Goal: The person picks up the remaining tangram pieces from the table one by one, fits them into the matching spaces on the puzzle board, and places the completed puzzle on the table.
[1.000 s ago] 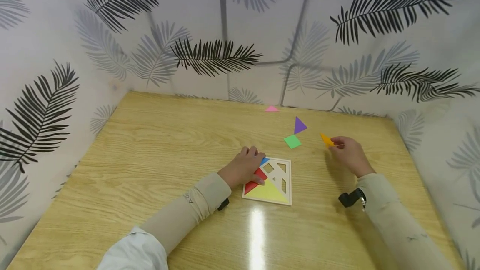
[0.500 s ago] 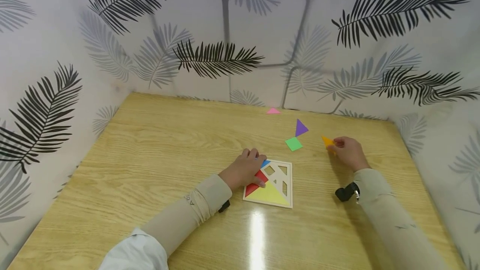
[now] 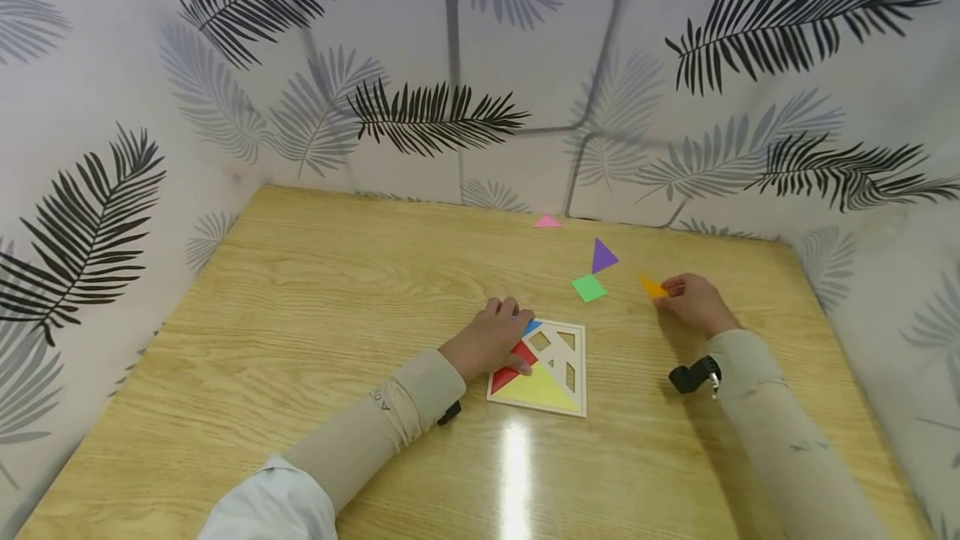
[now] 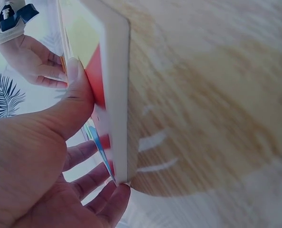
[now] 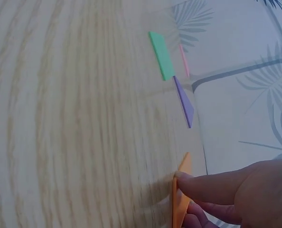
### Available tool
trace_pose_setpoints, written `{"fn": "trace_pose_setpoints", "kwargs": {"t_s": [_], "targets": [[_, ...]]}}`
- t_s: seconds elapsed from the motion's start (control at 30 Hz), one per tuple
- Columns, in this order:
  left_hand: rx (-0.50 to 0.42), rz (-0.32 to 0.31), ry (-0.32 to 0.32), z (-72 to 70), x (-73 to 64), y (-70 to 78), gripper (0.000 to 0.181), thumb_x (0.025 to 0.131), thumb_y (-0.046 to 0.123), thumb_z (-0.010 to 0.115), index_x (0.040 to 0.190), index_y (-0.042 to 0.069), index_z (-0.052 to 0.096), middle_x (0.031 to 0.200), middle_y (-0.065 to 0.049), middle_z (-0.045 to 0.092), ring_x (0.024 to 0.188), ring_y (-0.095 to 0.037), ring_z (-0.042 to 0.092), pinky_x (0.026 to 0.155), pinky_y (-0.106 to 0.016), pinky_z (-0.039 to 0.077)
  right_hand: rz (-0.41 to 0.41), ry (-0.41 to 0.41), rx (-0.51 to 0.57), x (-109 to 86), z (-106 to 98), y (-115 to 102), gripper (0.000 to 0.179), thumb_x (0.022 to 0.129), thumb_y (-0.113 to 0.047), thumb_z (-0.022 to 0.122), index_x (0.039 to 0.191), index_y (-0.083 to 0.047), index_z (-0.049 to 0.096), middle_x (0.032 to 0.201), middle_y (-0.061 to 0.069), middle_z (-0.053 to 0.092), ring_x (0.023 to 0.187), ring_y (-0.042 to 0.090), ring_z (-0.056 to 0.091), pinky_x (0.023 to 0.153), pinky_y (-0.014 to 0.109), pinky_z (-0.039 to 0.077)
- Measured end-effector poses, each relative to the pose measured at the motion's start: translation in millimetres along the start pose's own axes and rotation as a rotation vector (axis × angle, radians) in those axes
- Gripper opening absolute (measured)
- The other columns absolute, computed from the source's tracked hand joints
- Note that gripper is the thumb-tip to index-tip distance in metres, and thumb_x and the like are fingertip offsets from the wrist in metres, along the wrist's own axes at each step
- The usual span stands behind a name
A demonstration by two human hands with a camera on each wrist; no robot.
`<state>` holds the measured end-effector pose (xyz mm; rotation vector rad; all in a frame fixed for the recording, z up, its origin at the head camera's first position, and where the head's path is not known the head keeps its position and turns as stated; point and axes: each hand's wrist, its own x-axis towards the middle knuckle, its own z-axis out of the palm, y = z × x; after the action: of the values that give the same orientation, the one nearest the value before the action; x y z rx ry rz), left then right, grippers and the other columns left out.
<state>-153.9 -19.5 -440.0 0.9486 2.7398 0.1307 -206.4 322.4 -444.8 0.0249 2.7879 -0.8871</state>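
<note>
Orange piece [image 3: 651,286] turned, right hand [image 3: 697,305] pinching, left hand [image 3: 487,342] gripping board [image 3: 557,352]

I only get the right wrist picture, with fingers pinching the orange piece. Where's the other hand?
Observer: The left hand is holding the left side of a puzzle board.

Child: Ooh, I can't see that! Are any colours in it yet?

Observer: Yes, a yellow piece, a red piece and a blue piece are lying in it.

Child: So is it all full?

Observer: No, its right side has openings with no coloured pieces in them.
</note>
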Motion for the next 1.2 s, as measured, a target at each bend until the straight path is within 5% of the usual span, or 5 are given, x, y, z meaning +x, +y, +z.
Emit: {"fn": "trace_pose_setpoints", "kwargs": {"t_s": [0.3,0.8,1.2], "targets": [[-0.002,0.000,-0.001,-3.1,-1.3,2.4,0.075,0.080,0.053,0.060,0.137,0.010,0.039,0.124,-0.010,0.038,0.107,-0.024,0.036,0.088,-0.029,0.037,0.025,-0.068,0.048,-2.0,1.5,2.5,0.040,0.089,-0.013,0.060,0.121,0.007,0.046,0.118,0.030,0.048,0.106,0.040,0.047,0.089,0.049,0.038],[0.028,0.006,0.018,-1.4,-1.3,1.2,0.075,0.080,0.054,0.059,0.137,0.010,0.039,0.123,-0.010,0.039,0.106,-0.024,0.036,0.086,-0.029,0.038,-0.024,-0.020,0.064,-20.6,3.6,2.1,0.039,0.090,-0.015,0.062,0.122,0.003,0.049,0.110,0.026,0.054,0.098,0.035,0.051,0.082,0.047,0.040],[-0.034,-0.001,-0.006,-1.7,-0.8,1.6,0.075,0.080,0.053,0.059,0.139,0.011,0.038,0.123,-0.008,0.038,0.107,-0.024,0.034,0.086,-0.030,0.037,-0.063,-0.004,0.112,-37.7,0.7,-2.6,0.031,0.090,-0.012,0.061,0.117,0.002,0.055,0.104,0.018,0.056,0.095,0.030,0.052,0.077,0.038,0.043]]}}
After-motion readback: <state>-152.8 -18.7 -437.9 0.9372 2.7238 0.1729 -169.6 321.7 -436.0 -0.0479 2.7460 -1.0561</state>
